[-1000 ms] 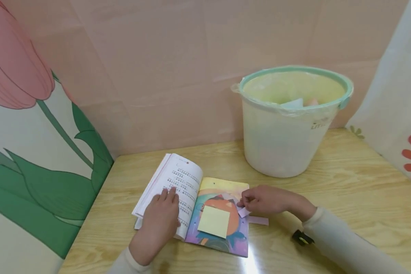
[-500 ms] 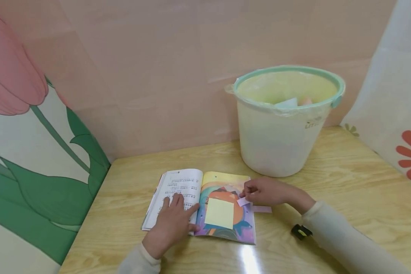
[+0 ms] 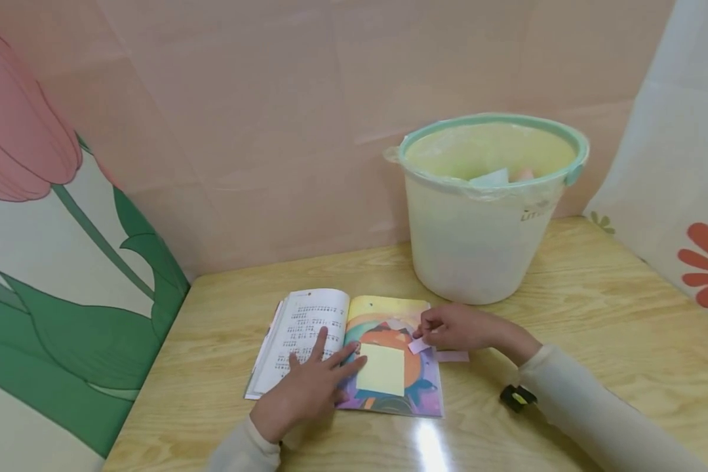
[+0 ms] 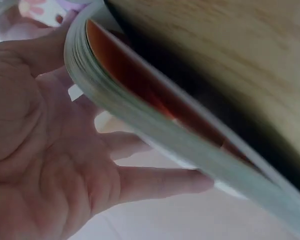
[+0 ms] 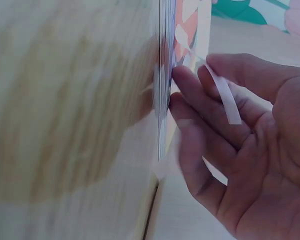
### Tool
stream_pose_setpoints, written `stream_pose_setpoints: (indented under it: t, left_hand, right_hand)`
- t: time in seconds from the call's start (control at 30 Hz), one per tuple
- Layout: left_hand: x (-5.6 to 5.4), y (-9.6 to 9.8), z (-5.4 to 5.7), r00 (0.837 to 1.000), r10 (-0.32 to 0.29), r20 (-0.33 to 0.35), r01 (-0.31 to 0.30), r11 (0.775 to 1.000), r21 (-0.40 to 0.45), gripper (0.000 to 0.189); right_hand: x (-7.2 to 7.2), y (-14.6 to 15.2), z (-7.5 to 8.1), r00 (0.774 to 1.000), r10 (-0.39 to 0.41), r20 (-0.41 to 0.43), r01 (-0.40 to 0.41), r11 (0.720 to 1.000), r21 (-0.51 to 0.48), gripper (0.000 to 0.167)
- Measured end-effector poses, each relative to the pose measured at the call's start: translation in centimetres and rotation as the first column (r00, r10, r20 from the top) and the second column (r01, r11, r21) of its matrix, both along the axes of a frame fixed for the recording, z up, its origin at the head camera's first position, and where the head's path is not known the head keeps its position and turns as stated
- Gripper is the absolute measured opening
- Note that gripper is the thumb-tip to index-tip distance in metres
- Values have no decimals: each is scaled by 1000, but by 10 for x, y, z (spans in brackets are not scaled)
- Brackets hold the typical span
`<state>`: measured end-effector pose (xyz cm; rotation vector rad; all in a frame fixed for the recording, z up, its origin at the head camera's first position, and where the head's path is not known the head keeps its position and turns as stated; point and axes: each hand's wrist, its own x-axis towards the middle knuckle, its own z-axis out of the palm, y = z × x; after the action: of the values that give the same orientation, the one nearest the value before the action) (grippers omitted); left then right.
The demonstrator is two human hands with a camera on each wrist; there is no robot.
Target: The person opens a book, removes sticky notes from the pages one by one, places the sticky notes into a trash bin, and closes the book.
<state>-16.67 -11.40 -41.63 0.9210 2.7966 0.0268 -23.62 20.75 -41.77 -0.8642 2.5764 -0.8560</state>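
Observation:
An open book lies on the table, with text on its left page and a colourful picture on its right page. A pale yellow sticky note sits on the picture. My left hand rests with spread fingers across the book's lower middle, fingertips reaching the note's left edge. In the left wrist view its fingers extend over the thick page block. At the right page's outer edge, my right hand pinches a pale pink paper strip between thumb and index finger. Part of the strip is hidden by the fingers.
Behind the book, at the right, stands a whitish bin with a green rim, a clear liner and paper scraps inside. A small black object lies beside the right sleeve. A pink-covered wall rises behind the wooden table.
The book's left side has come down flatter. My left hand has shifted right from the text page to the middle of the book, fingers spread wider. The right hand keeps its pinch.

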Motion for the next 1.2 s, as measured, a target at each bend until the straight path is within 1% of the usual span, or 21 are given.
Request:
stream_pose_setpoints:
  t: [0.07, 0.13, 0.2, 0.27, 0.3, 0.37, 0.4, 0.5, 0.63, 0.73, 0.83, 0.87, 0.93, 0.97, 1.07, 1.1, 1.17, 1.2]
  left_hand:
    - [4, 3, 1, 1000, 7, 5, -7, 1000, -23, 61]
    - [10, 7, 2, 1000, 14, 1, -14, 999, -39, 62]
    - [14, 11, 2, 1000, 23, -11, -23, 999, -38, 62]
    - [16, 14, 3, 999, 36, -30, -37, 999, -30, 62]
    - [16, 15, 4, 998, 41, -42, -43, 999, -33, 61]
    - [16, 16, 4, 997, 52, -58, -55, 998, -36, 60]
    - [16, 16, 4, 997, 59, -58, -61, 998, -34, 60]
    - [16, 18, 2, 996, 64, -63, -66, 997, -32, 59]
    - [18, 23, -3, 994, 49, -97, -54, 997, -48, 56]
    - [19, 25, -5, 991, 40, -126, -48, 997, -61, 55]
    - [20, 27, -7, 991, 44, -127, -53, 997, -65, 55]
    - [20, 28, -7, 992, 46, -120, -54, 996, -64, 55]
    - [20, 28, -7, 993, 50, -106, -58, 996, -67, 55]
    - [21, 28, -7, 994, 52, -98, -59, 996, -68, 55]
    - [22, 29, -7, 995, 55, -87, -61, 995, -77, 55]
    - [22, 29, -7, 995, 54, -86, -61, 995, -80, 55]
    - [22, 29, -7, 994, 53, -91, -60, 995, -80, 55]
    - [23, 30, -8, 994, 52, -98, -60, 995, -78, 55]
  right_hand:
    - [-2, 0, 1, 999, -16, -46, 17, 1000, 13, 16]
    - [-6, 0, 5, 993, -63, -101, 64, 998, 5, 12]
    - [-11, 1, 8, 978, -138, -158, 140, 990, -2, 8]
    - [-15, 3, 11, 959, -212, -190, 213, 977, -16, 4]
    - [-18, 4, 12, 953, -230, -199, 231, 973, -22, 5]
    - [-22, 5, 12, 949, -235, -212, 238, 971, -13, 9]
    - [-24, 5, 11, 949, -230, -217, 234, 972, -5, 10]
    - [-25, 5, 9, 959, -200, -200, 210, 977, 27, 13]
    - [-21, 4, 7, 969, -147, -199, 175, 976, 129, 21]
    - [-18, 4, 6, 972, -97, -212, 136, 974, 179, 20]
    - [-15, 5, 6, 972, -76, -221, 119, 975, 190, 18]
    - [-14, 5, 6, 970, -65, -235, 112, 975, 193, 18]
    - [-10, 6, 7, 954, -22, -299, 92, 971, 222, 19]
    - [-6, 8, 8, 939, 11, -345, 83, 963, 255, 19]
    - [10, 7, 15, 890, 99, -445, 82, 925, 370, 22]
    - [16, 6, 17, 879, 120, -461, 86, 912, 401, 24]
    - [25, 2, 21, 878, 133, -459, 100, 888, 448, 26]
    - [28, -1, 22, 880, 128, -458, 109, 883, 456, 26]
